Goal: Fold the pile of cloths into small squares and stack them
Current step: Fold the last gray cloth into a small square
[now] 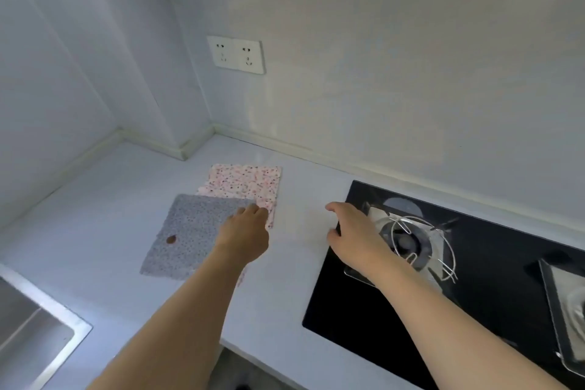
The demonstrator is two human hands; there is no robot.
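A grey speckled cloth [186,231] with a brown spot lies flat on the white counter [95,231]. It overlaps a pink speckled cloth [250,182] that lies behind it. My left hand [245,233] reaches over the grey cloth's right edge, its fingertips at the cloth's far right corner where the two cloths meet. Whether it pinches the fabric I cannot tell. My right hand [354,237] hovers at the left edge of the black hob, fingers loosely spread, holding nothing.
A black glass gas hob [364,310] with a metal burner ring [411,241] fills the right side. A steel sink [34,326] sits at the lower left. Walls close the corner behind, with a double socket [235,54].
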